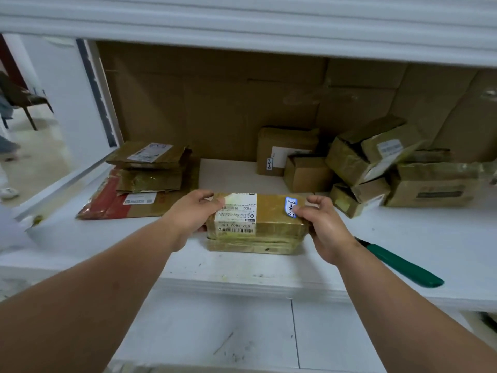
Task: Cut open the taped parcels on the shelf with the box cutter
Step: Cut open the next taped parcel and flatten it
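Scene: You stand at a white shelf point(403, 238), both hands on a taped parcel point(258, 224) near the front edge, its shipping label up and a small blue sticker marked 3-2-6 at its right end.
Left hand: Your left hand point(191, 214) wraps the parcel's left end, fingers curled over the top, thumb below.
Right hand: Your right hand point(325, 227) clamps the right end, fingertips on the blue sticker.
Box cutter: The green-handled box cutter point(398, 261) lies on the shelf just right of your right wrist, unheld; its tip is hidden behind the hand, so blade state is unclear.
Other parcels: A flattened stack point(145, 170) sits to the left; a jumbled pile point(376, 170) to the right.
Risk, edge: The parcel sits close to the lip; release it carelessly and it may slide off.
Risk, blade: Reaching blind, your wrist could brush the hidden tip or knock the cutter over the edge.
Risk, cut: Glossy tape may let the blade skid toward your steadying hand.
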